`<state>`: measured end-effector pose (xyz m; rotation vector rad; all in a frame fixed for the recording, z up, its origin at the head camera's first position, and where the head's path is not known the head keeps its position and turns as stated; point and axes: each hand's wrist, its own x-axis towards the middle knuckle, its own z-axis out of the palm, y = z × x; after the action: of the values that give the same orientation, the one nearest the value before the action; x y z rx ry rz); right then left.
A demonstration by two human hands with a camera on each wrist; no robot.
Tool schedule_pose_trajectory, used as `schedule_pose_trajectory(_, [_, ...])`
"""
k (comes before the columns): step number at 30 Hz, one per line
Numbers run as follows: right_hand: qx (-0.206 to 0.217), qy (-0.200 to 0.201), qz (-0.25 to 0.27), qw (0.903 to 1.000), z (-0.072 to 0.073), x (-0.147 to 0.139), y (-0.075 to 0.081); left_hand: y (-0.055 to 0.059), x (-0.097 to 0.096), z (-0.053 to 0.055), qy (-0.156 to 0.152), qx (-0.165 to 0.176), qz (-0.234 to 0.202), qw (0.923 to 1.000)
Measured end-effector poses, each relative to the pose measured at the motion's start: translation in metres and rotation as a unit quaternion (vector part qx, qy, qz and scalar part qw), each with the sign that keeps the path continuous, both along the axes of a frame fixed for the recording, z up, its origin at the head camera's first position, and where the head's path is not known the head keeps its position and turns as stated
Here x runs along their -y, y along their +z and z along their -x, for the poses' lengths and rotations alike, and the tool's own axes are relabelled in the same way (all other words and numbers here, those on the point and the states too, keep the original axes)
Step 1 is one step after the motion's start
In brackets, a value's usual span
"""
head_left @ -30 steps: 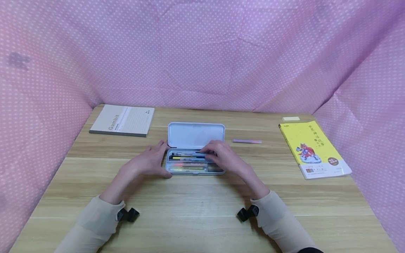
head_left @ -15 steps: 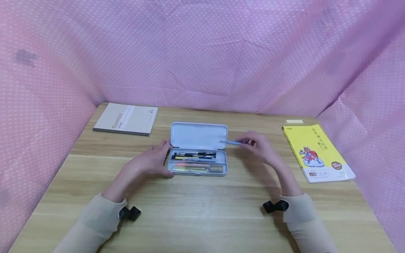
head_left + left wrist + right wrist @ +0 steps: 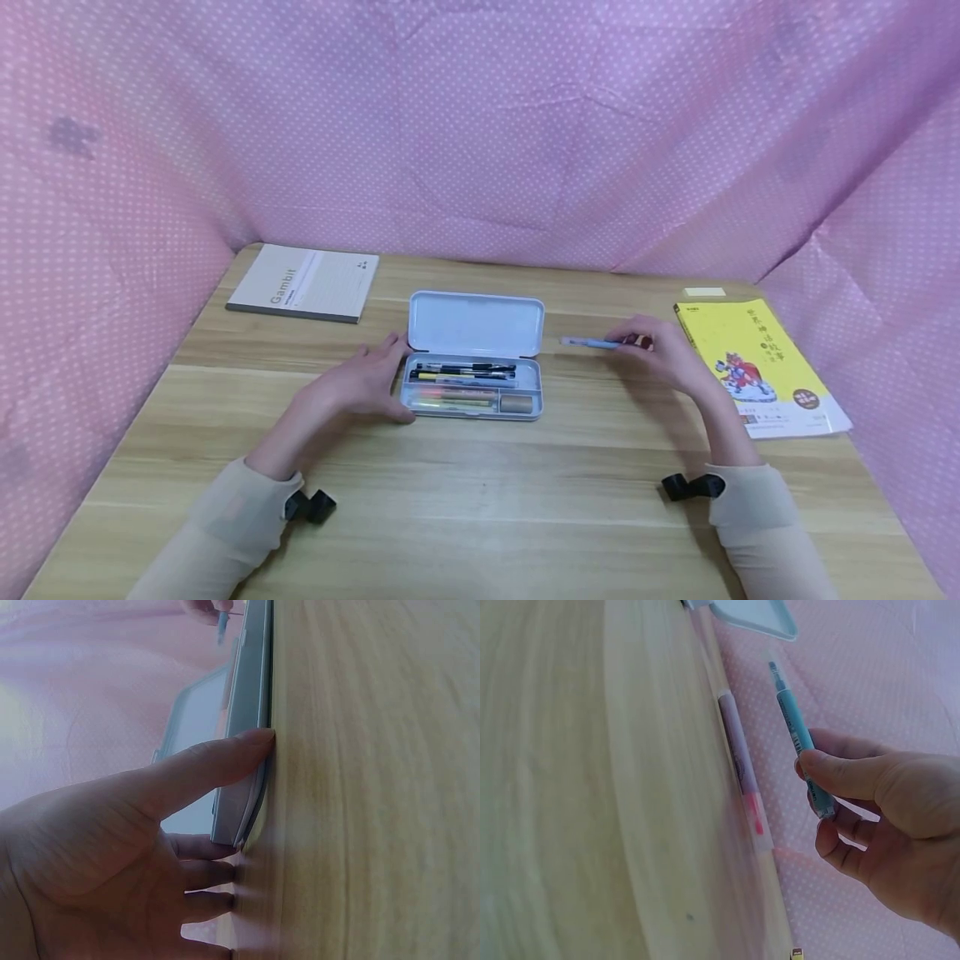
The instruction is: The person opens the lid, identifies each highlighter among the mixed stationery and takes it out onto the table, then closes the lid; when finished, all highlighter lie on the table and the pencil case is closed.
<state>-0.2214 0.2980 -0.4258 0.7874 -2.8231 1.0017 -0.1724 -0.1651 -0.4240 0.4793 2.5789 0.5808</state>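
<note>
A light blue pencil case [image 3: 476, 325] stands with its lid up on the wooden table, holding several pens [image 3: 465, 372] and a highlighter set behind a front divider. My left hand [image 3: 360, 385] holds the case's left end, thumb at the front corner and fingers at the side and back, as the left wrist view shows. My right hand [image 3: 660, 354] pinches a blue highlighter [image 3: 799, 727] between thumb and fingers, raised to the right of the case. Under it lies a purple highlighter with a pink tip [image 3: 741, 750], mostly covered in the head view.
A grey notebook [image 3: 303, 283] lies at the back left. At the right a yellow book [image 3: 750, 350] lies partly behind my right wrist, with a small pale yellow block [image 3: 705, 292] behind it. Pink dotted cloth [image 3: 480, 150] hangs around the table.
My right hand has drawn the blue highlighter out of the case and moved right with it, over the purple highlighter. My left hand stays at the case's left end.
</note>
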Motion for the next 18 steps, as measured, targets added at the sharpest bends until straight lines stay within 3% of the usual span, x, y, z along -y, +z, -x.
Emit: schedule_pose_trajectory(18, [0.021,-0.017,-0.062,0.9977,0.0003,0.0018,-0.0038,-0.0014,-0.0001,0.0009,-0.005,-0.009,0.009,0.9999])
